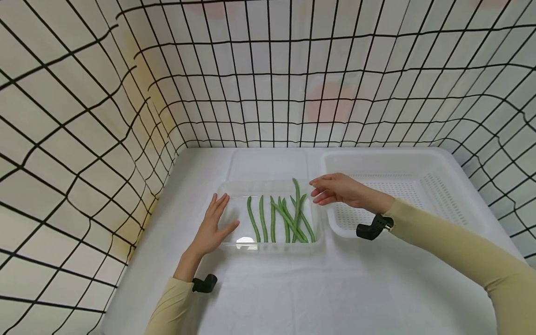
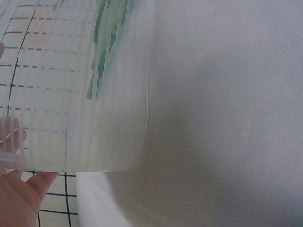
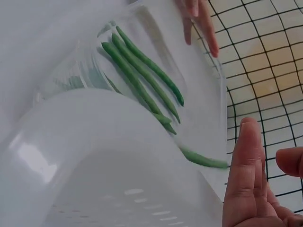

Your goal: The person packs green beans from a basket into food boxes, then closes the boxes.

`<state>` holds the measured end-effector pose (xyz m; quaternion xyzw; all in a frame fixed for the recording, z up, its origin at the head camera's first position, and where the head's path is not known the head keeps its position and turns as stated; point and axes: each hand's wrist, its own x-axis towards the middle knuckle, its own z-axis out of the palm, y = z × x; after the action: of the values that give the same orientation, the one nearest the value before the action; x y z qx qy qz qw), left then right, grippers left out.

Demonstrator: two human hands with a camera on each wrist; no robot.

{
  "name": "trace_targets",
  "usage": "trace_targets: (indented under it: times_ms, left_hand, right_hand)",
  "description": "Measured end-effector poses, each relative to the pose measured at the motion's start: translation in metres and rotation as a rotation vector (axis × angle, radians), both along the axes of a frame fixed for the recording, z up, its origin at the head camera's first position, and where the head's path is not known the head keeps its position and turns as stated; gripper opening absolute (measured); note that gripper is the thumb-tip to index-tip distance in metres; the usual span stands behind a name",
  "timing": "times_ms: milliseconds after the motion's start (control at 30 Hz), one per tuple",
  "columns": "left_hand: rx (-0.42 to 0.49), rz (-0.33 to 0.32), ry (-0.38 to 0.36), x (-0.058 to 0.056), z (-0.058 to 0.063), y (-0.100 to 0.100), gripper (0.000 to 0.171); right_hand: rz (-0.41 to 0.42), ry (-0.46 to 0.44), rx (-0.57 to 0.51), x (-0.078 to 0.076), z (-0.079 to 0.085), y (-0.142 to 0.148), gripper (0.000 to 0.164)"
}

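Several green beans (image 1: 273, 218) lie in a clear rectangular container (image 1: 272, 248), most side by side and some crossed at its right. One bean's tip sticks out past the far rim. My left hand (image 1: 211, 230) is at the container's left side, fingers spread and straight; in the left wrist view its fingers (image 2: 43, 182) show beside the clear wall. Over the container's far right corner, near the protruding bean, is my right hand (image 1: 341, 190). Its fingers are extended, and the right wrist view shows a gap between thumb and fingers (image 3: 246, 170) with nothing held.
A white perforated basket (image 1: 381, 160) stands to the right of the container, under my right forearm. Behind the container lies a flat, clear rectangular piece (image 1: 268, 164). Black wire grid (image 1: 289, 88) walls enclose the white-covered table (image 1: 301, 293) at the back and sides.
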<state>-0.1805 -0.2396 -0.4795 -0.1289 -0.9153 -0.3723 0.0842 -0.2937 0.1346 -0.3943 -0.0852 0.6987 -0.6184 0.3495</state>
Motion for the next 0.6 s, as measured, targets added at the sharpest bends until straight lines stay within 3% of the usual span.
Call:
trace_targets:
  times_ms: [600]
  left_hand:
    - [0.011,0.001,-0.014,-0.001,-0.002,-0.002,0.078]
  right_hand:
    - [-0.098,0.015,0.050,-0.005,0.003,0.018,0.044]
